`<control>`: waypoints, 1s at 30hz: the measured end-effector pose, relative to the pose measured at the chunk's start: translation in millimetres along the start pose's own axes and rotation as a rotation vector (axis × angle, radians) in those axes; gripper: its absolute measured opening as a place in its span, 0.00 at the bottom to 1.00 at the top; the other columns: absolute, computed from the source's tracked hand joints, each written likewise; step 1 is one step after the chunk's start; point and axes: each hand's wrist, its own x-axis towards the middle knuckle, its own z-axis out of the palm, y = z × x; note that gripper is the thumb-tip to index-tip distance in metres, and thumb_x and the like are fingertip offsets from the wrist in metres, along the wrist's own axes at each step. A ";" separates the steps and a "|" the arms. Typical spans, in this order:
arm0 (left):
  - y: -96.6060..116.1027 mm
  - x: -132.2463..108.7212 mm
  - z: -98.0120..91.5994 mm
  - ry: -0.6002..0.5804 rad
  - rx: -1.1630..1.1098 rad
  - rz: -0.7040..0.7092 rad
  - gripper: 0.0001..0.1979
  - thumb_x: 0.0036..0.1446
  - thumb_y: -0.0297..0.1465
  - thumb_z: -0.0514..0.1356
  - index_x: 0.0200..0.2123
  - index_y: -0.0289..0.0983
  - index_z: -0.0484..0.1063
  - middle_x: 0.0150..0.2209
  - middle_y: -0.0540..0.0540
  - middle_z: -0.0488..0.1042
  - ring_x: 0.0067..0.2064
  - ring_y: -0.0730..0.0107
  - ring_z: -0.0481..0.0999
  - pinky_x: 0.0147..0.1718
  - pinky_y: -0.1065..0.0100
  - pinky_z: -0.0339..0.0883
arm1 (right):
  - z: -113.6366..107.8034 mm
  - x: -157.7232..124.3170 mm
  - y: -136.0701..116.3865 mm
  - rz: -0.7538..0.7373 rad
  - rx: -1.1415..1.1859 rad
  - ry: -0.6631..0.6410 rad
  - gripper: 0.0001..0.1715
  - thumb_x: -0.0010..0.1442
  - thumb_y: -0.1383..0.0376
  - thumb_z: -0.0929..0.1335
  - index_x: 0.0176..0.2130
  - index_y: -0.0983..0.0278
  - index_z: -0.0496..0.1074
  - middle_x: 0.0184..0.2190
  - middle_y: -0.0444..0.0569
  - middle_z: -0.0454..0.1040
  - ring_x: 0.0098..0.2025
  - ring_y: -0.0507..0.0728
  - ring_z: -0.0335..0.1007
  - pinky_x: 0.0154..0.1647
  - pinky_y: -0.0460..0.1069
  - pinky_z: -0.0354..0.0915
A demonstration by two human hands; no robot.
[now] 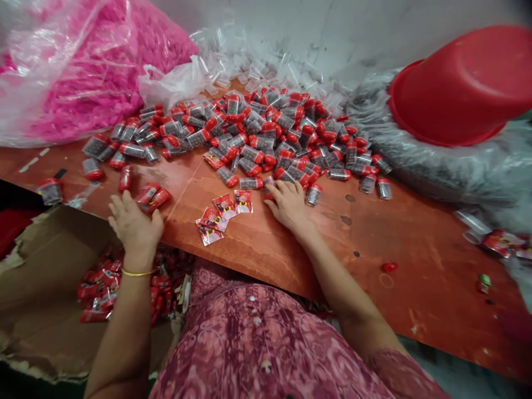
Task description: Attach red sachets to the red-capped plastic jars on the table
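Note:
My left hand [135, 224] is raised at the table's near edge, fingers apart and nothing in it. Just beyond it lie a red-capped clear tube [126, 178] and several red-wrapped pieces [154, 196]. My right hand [288, 208] is at the near edge of the heap, its fingers bent over a small red-capped tube [269, 182], partly covered by the fingers. Between my hands, flat printed red packets [216, 218] overlap on the table. The heap of red-capped tubes [257, 141] spreads behind them, dark contents showing through the clear walls.
A bag of pink pieces [103, 66] stands at the back left. Clear empty tubes [257, 55] are piled by the wall. On the right, a red bucket [461, 83] rests on a filled plastic bag [428, 160]. Below left, a cardboard box [37, 310] holds red-wrapped pieces.

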 end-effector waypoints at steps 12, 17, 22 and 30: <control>102.7 -39.5 72.8 -0.384 -0.148 0.659 0.14 0.57 0.35 0.55 0.43 0.41 0.76 0.60 0.39 0.64 0.64 0.47 0.54 0.61 0.44 0.43 | 3.8 -65.8 -28.8 0.103 0.027 0.260 0.18 0.62 0.58 0.61 0.45 0.64 0.73 0.48 0.57 0.72 0.52 0.62 0.60 0.55 0.58 0.50; 102.4 -43.1 76.9 -0.335 -0.123 0.695 0.12 0.59 0.31 0.53 0.35 0.42 0.78 0.47 0.44 0.76 0.61 0.49 0.61 0.60 0.42 0.43 | -2.5 -55.3 -44.9 0.036 0.130 0.263 0.14 0.63 0.61 0.62 0.42 0.62 0.73 0.46 0.52 0.75 0.49 0.60 0.64 0.55 0.57 0.49; 103.1 -48.0 73.6 -0.280 -0.213 0.644 0.13 0.59 0.30 0.51 0.35 0.40 0.78 0.47 0.42 0.77 0.59 0.51 0.64 0.60 0.43 0.44 | -6.4 -36.9 -61.1 0.077 0.282 0.209 0.14 0.62 0.61 0.62 0.43 0.63 0.73 0.45 0.54 0.75 0.48 0.61 0.66 0.51 0.57 0.54; 112.9 -59.6 50.4 -0.235 -0.540 0.446 0.10 0.57 0.34 0.55 0.35 0.41 0.77 0.51 0.42 0.74 0.58 0.54 0.66 0.59 0.45 0.47 | -10.5 -12.8 -69.3 0.410 1.210 0.113 0.20 0.57 0.50 0.64 0.34 0.63 0.72 0.29 0.47 0.75 0.30 0.53 0.68 0.34 0.48 0.64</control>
